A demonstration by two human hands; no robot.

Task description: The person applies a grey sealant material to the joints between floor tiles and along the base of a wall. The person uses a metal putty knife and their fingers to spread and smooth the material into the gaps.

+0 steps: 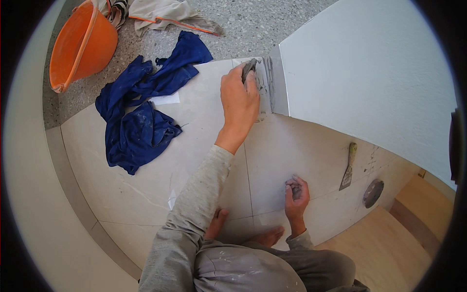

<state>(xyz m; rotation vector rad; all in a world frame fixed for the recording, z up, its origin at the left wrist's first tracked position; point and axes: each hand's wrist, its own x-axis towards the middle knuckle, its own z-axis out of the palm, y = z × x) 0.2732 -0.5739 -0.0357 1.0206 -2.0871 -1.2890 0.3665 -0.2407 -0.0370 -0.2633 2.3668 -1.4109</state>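
My left hand reaches forward to the tile edge at the foot of a white wall. Its fingers close on a dark grey lump, which looks like a wad of filler or a dirty rag. Grey smears mark the floor and the grey skirting tile just right of it. My right hand is low over the floor tiles near my foot, fingers curled and stained grey. A small greyish thing shows between them, too unclear to name.
A putty knife and a round dark grey patch or disc lie at right, beside wooden boards. Dark blue cloth covers tiles at left. An orange bucket and a beige cloth are on speckled flooring behind.
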